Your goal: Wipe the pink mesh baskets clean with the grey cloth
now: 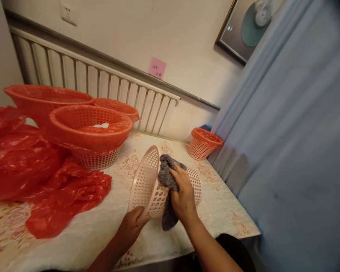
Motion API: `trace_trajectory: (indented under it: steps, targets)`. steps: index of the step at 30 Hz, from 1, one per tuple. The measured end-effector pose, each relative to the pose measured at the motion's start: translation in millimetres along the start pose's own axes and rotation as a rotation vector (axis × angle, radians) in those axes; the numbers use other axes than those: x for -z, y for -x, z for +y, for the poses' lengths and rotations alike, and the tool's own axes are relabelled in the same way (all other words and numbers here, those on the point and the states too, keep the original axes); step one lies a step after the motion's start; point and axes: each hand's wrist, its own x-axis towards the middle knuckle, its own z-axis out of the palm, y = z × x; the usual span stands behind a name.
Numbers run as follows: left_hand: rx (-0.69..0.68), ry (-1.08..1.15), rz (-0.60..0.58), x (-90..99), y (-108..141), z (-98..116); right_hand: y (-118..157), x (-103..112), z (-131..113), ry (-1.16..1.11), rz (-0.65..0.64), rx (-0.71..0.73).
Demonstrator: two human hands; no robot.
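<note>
A pale pink wastebasket point(158, 200) with a perforated wall lies tilted on its side above the tablecloth, its mouth facing left. My left hand point(134, 223) grips its rim at the lower edge, thumb on the inside. In my right hand point(184, 192) is a dark grey cloth point(167, 173), pressed against the outer wall of the basket near the rim. One end of the cloth hangs down below that hand. Part of the basket's side is hidden behind the cloth and the hand.
Several baskets lined with red bags, one of them the front basket point(98, 156), stand at the left. Crumpled red plastic bags point(70, 196) spread before them. A smaller lined basket point(201, 146) sits at the far right corner beside a blue curtain point(289, 151). A radiator point(102, 81) runs behind the table.
</note>
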Motion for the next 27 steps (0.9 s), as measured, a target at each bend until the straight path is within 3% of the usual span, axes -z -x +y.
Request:
trace_trajectory:
  steps: [3, 6, 12, 19, 23, 27]
  targets:
    - [-0.020, -0.021, -0.022, -1.3, 1, -4, 16, -9, -20, 0.027, 0.019, 0.036]
    - [-0.023, -0.035, -0.049, -1.3, 0, -7, 23, -13, -13, 0.035, 0.052, 0.042]
    - [0.009, -0.145, -0.080, 5.3, -9, -15, 2, -12, 10, -0.005, 0.024, 0.040]
    - [-0.055, -0.274, -0.070, 0.3, -6, -16, -17, -12, 6, 0.002, 0.045, -0.029]
    - [-0.136, -0.282, -0.050, -4.7, -1, -15, -2, -14, -5, 0.037, 0.073, -0.027]
    - [-0.137, -0.275, -0.029, -5.9, -1, -13, 39, -26, -16, 0.058, 0.134, 0.005]
